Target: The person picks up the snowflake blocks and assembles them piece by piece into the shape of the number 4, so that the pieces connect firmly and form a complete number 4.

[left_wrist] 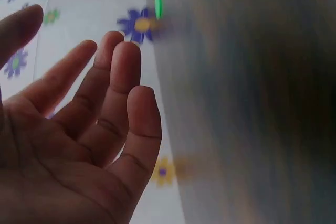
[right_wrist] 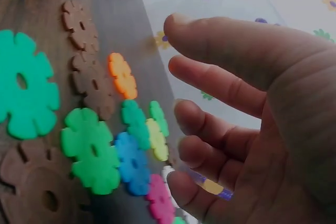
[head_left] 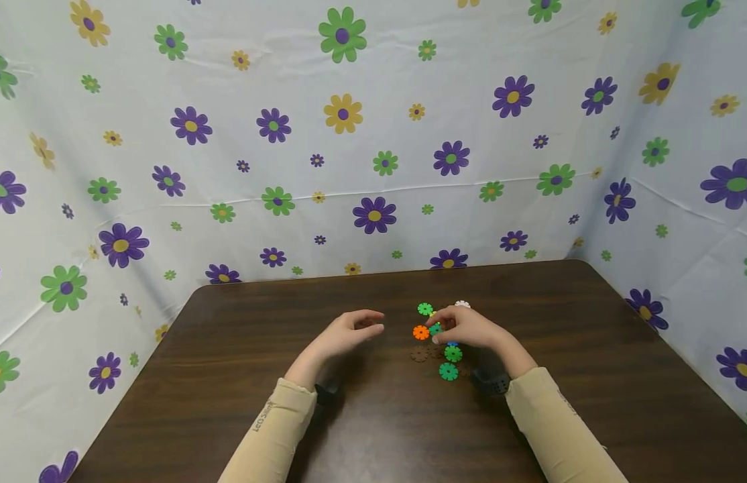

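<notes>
Work area: a set of thin plastic notched discs (head_left: 434, 333) lies on the dark table (head_left: 373, 429), right of its middle and below the right hand (head_left: 469, 329).

Right hand: it hovers over the discs with the thumb apart from the bent fingers; the wrist view shows nothing between them. Left hand (head_left: 342, 334): it hangs over bare table to the left of the discs, with the thumb and fingers apart and nothing held.

Layout: the orange disc (head_left: 421, 333) lies on the side facing the left hand. The white disc (head_left: 463, 304) lies at the far side, partly hidden by the right hand. The blue disc (right_wrist: 132, 163) sits close beside a bright green disc (right_wrist: 90, 150); whether their edges touch cannot be told.

Handling advice, as judged from this layout:
1. Select one disc before lowering the fingers.
2. Pinch it by opposite rims with thumb and forefinger. A flat disc probably resists lifting from above.
3. Keep the other fingertips raised, as neighbouring discs could be dragged.
4. Take care with the brown disc (right_wrist: 93, 87); it blends with the table.
</notes>
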The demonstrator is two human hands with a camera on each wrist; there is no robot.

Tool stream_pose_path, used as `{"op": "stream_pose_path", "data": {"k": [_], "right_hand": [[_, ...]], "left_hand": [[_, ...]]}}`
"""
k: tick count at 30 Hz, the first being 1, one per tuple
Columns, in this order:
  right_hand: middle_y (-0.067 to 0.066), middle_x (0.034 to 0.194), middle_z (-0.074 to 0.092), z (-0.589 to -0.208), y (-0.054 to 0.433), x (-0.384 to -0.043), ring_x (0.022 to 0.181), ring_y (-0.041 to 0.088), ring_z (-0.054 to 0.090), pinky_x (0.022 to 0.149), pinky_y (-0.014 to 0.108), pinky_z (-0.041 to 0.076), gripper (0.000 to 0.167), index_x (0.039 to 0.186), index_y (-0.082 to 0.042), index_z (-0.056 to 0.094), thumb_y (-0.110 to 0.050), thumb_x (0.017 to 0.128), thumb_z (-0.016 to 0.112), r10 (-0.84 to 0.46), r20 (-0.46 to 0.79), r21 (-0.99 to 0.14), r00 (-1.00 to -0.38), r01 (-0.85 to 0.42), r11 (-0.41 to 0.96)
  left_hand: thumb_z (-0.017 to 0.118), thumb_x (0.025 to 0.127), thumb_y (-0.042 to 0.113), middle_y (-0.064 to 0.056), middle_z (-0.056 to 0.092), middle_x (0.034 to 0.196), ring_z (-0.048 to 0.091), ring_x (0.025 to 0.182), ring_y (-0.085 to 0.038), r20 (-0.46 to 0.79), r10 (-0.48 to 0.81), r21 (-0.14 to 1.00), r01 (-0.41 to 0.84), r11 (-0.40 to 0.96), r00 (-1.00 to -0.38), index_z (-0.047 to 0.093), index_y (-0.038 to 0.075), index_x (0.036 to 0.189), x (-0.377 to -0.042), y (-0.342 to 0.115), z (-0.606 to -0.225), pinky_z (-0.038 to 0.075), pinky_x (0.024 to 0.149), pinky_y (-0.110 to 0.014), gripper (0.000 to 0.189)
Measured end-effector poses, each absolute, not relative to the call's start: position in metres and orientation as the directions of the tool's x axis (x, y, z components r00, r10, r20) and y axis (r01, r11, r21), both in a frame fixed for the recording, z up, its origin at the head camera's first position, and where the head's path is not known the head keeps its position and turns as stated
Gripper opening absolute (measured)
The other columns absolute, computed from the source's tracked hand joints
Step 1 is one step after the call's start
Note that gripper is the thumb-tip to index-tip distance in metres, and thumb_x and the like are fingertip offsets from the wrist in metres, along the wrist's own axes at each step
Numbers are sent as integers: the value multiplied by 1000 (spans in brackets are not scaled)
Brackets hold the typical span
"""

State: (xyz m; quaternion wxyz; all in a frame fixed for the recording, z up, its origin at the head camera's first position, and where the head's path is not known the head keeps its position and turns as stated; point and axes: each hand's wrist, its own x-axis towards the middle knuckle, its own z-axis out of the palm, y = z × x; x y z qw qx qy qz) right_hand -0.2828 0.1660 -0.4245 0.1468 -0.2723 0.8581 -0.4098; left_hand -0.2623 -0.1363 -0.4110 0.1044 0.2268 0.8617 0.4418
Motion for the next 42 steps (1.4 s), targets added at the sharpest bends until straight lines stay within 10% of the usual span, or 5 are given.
{"op": "stream_pose_path", "data": {"k": [16, 42], "right_hand": [[5, 88, 55, -444, 166, -285, 76, 20, 43, 64, 33, 38, 31, 111, -6, 69, -11, 81, 76, -603, -55, -777, -796, -345, 526], [5, 85, 52, -454, 166, -287, 77, 21, 43, 65, 35, 37, 23, 100, -9, 67, -14, 80, 79, -565, -38, -773, -824, -335, 539]], "left_hand": [[68, 91, 24, -4, 65, 94, 59, 81, -20, -156, 515, 894, 100, 436, -843, 61, 4, 127, -260, -85, -431, 47, 68, -31, 42], [80, 79, 13, 3, 53, 76, 47, 66, -13, -87, 458, 648, 299, 700, -885, 70, 16, 106, -255, -57, -439, 39, 58, -27, 29]]}}
